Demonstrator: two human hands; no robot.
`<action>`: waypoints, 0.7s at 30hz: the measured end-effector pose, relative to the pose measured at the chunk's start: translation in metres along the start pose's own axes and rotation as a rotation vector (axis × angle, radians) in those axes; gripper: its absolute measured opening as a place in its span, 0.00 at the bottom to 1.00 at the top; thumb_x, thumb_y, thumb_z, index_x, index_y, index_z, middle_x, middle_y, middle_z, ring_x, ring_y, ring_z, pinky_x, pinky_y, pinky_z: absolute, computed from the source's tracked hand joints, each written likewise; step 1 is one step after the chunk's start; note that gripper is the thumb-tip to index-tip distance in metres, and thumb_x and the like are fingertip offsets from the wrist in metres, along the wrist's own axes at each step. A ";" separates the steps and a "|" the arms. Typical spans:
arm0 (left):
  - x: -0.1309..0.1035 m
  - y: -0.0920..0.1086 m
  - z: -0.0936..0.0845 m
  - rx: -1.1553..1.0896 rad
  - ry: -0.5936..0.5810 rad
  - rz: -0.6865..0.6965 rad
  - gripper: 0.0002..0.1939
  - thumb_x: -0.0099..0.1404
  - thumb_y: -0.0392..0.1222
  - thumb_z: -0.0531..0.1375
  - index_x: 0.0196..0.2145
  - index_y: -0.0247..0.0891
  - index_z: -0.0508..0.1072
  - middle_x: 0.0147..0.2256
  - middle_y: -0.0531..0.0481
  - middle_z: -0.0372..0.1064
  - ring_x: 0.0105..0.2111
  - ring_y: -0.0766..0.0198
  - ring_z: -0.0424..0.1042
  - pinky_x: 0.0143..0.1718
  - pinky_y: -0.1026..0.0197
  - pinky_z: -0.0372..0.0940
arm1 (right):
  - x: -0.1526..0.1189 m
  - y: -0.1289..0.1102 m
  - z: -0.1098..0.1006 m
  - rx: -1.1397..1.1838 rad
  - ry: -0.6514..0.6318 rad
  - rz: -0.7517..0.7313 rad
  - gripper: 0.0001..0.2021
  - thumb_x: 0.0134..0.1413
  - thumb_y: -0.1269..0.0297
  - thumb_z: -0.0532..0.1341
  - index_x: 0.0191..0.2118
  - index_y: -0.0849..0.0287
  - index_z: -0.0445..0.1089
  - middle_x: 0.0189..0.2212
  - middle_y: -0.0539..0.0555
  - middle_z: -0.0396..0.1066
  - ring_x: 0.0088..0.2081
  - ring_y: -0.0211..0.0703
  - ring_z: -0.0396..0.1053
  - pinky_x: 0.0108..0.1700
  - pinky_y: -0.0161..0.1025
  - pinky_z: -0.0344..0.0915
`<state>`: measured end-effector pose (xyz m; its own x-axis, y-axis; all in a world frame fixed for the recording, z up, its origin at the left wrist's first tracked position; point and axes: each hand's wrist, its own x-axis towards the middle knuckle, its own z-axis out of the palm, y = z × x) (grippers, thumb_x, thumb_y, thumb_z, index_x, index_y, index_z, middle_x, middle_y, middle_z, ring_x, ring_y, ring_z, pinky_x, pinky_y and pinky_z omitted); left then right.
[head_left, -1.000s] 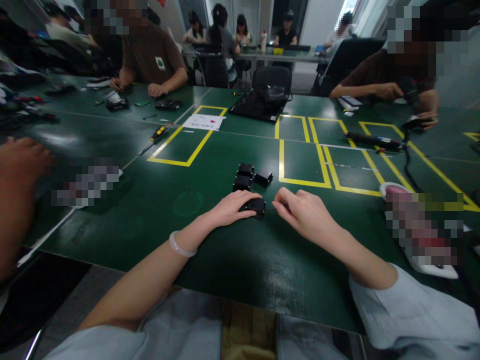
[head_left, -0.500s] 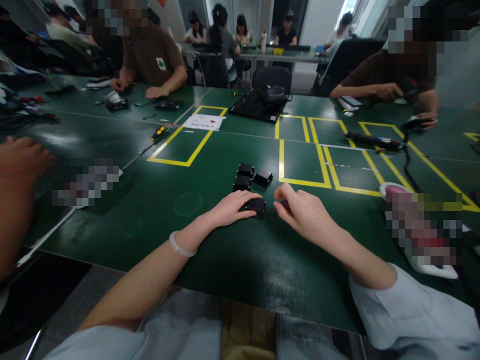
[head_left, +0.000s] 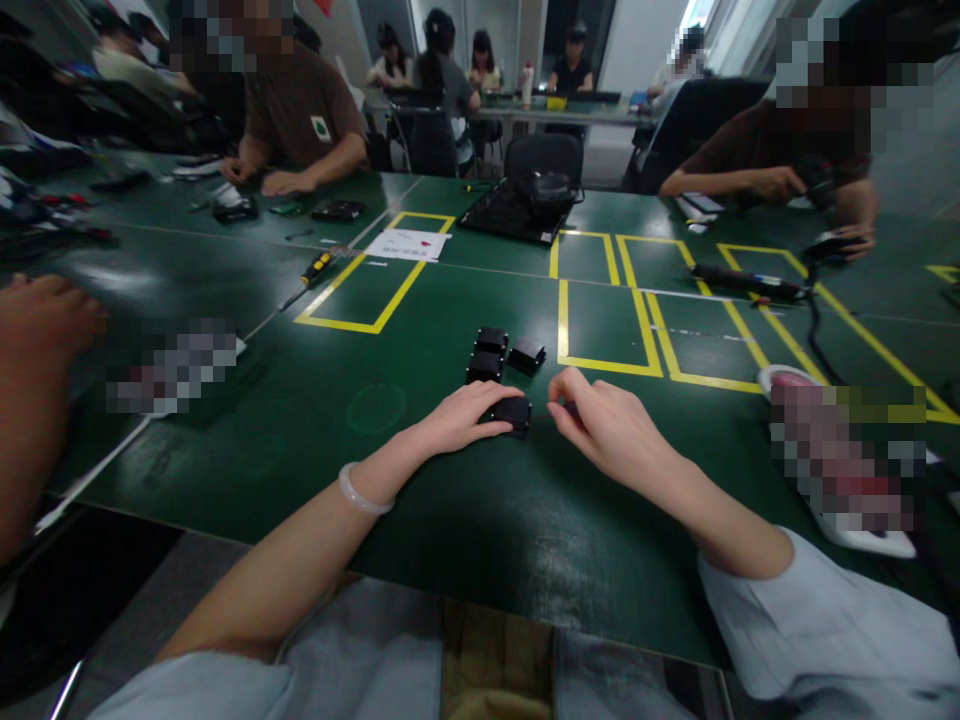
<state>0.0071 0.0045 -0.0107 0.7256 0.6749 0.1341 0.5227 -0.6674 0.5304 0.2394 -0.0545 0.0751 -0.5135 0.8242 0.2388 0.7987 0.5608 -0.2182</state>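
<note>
My left hand (head_left: 466, 415) rests on the table with its thumb and fingers closed about a small black box-shaped part (head_left: 513, 413), which lies on the green tabletop. Just right of it, my right hand (head_left: 606, 415) is pinched around a slim dark screwdriver (head_left: 571, 409). Most of this tool is hidden by the fingers; its thin shaft points left at the held part. Beyond my left hand stand two similar black parts (head_left: 487, 362) in a row, with bright dots at their corners. A separate black part (head_left: 527, 354) sits tilted beside them.
A yellow-and-black screwdriver (head_left: 316, 266) and a paper sheet (head_left: 409, 244) lie ahead left. Yellow tape outlines (head_left: 611, 364) mark the table. At right is a white tray (head_left: 862, 540) with blurred contents. Another person's hand (head_left: 52, 310) is at left; people sit opposite.
My hands and the black parts hold practically the same places. Across the table at left, a person's forearm has shifted slightly to the left.
</note>
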 end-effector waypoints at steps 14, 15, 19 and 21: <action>0.000 0.001 0.000 -0.008 0.003 -0.008 0.23 0.68 0.51 0.56 0.59 0.45 0.61 0.53 0.46 0.65 0.50 0.54 0.65 0.52 0.53 0.59 | 0.001 0.000 -0.001 -0.017 -0.010 0.019 0.10 0.65 0.59 0.47 0.38 0.57 0.59 0.25 0.51 0.68 0.25 0.40 0.64 0.29 0.35 0.51; 0.000 0.001 0.000 -0.009 0.004 -0.009 0.23 0.68 0.51 0.56 0.58 0.45 0.61 0.53 0.46 0.65 0.50 0.53 0.65 0.52 0.53 0.59 | 0.001 0.000 -0.001 -0.014 -0.003 0.015 0.09 0.64 0.60 0.47 0.38 0.57 0.59 0.25 0.51 0.68 0.25 0.40 0.64 0.29 0.35 0.51; 0.000 0.001 0.000 -0.007 0.005 -0.005 0.23 0.68 0.51 0.56 0.58 0.45 0.61 0.53 0.46 0.65 0.50 0.54 0.65 0.52 0.53 0.59 | 0.000 0.001 0.000 0.014 0.007 0.012 0.06 0.62 0.64 0.49 0.41 0.58 0.59 0.26 0.51 0.69 0.26 0.39 0.65 0.30 0.35 0.52; 0.000 0.001 -0.001 -0.004 0.003 -0.001 0.23 0.68 0.51 0.56 0.58 0.45 0.61 0.53 0.46 0.65 0.50 0.54 0.65 0.52 0.53 0.59 | 0.000 0.001 0.000 0.019 0.011 0.013 0.06 0.62 0.64 0.49 0.41 0.58 0.59 0.27 0.51 0.69 0.26 0.40 0.65 0.30 0.35 0.53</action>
<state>0.0074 0.0044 -0.0093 0.7238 0.6764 0.1360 0.5215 -0.6655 0.5340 0.2403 -0.0544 0.0750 -0.4992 0.8307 0.2465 0.7993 0.5513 -0.2390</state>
